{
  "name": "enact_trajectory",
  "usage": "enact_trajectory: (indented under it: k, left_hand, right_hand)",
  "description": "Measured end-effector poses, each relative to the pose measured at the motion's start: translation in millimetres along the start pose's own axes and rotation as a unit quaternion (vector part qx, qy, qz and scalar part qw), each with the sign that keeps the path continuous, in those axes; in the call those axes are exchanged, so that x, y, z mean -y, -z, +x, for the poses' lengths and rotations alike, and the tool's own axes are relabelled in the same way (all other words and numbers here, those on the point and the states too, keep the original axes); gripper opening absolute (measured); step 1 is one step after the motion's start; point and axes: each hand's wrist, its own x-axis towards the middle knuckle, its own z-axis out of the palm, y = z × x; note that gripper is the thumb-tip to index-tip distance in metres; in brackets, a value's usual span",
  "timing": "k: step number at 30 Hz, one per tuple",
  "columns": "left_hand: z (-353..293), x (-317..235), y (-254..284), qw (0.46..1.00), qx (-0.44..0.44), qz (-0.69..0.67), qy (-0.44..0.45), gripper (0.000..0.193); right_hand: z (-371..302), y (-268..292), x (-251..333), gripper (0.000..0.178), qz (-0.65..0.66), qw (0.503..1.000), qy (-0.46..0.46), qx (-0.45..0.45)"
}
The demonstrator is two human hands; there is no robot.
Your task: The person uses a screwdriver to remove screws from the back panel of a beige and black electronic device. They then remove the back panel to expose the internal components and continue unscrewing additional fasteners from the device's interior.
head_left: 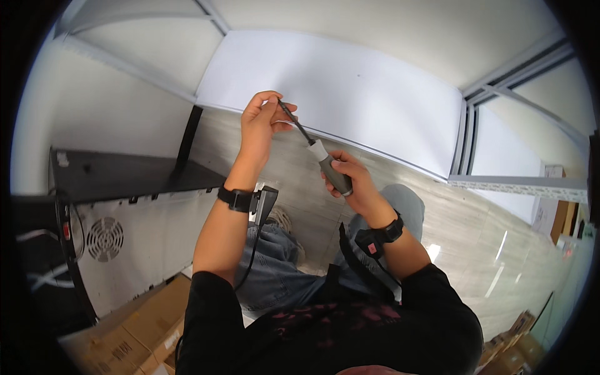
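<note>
Right hand (pixel 349 175) wrapped around grey handle (pixel 336 177) of screwdriver (pixel 318 150); left hand (pixel 261 119) pinching shaft (pixel 302 130) near tip, other fingers loosely bent. Screwdriver slanted between hands, above floor (pixel 312 203), white panel (pixel 369 100) beyond.

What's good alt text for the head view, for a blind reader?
A person's right hand grips a gray-handled screwdriver; the left hand holds it near the tip. Beyond is a white panel; at left, a black-topped case with a round vent.

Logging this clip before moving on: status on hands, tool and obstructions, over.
Right hand grips screwdriver by handle; left hand at shaft's far end. Screwdriver slanted between both hands. Nothing seen blocking; white panel beyond.
</note>
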Motion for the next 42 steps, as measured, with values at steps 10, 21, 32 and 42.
enact_trajectory:
  k: [10,21,32,42]
  left_hand:
    - [147,152,-77,0.99,0.03,0.129,0.049,0.012]
    - [246,267,-107,0.931,0.018,0.354,-0.083,0.013]
    - [256,273,-117,0.898,-0.007,0.436,-0.054,0.018]
    - [182,149,-43,0.94,0.132,0.304,0.077,0.024]
  right_hand:
    - [-60,74,1,0.023,0.087,0.953,0.076,-0.282]
    - [-44,69,-30,0.02,0.093,0.914,0.101,-0.381]
    - [-23,62,-38,0.02,0.124,0.913,0.112,-0.372]
    - [-12,45,-5,0.022,0.043,0.968,0.041,-0.242]
